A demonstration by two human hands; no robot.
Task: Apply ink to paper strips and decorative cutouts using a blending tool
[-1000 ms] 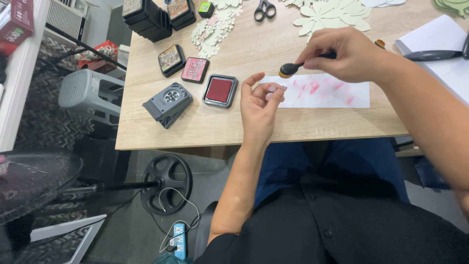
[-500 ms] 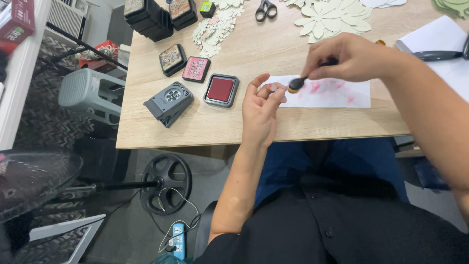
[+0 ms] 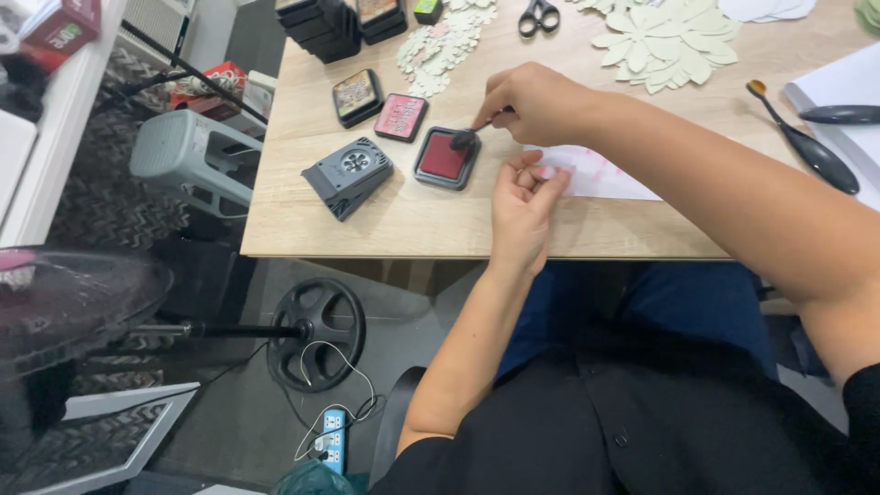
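On the left of the wooden table [image 3: 302,229] sat a grey box-shaped tool [image 3: 347,175], tilted a bit, near the front edge. Just behind it lay a small dark ink pad [image 3: 357,95] and, beside that, a pink ink pad [image 3: 401,116]. Farther back stood a stack of black ink pads [image 3: 323,26]. Next in line came the open red ink pad [image 3: 445,158], flat on the table, just right of the grey tool. Pressed down on the far right corner of that red pad was the dark round head of a small dabber brush [image 3: 465,139]. Held that brush tight in the fingers of the right hand [image 3: 536,99], with the arm crossing over from the right side. Rested the left hand [image 3: 522,213] near the front edge, fingers curled loosely, grasping nothing, fingertips touching the left end of a white paper strip [image 3: 600,176] with pink smudges on it. Behind, pale paper flower cutouts [image 3: 667,41] lay spread out, with black scissors [image 3: 538,16] to their left. Far right lay two long black brushes [image 3: 811,147], one beside the other, the farther one on a white sheet [image 3: 839,87].
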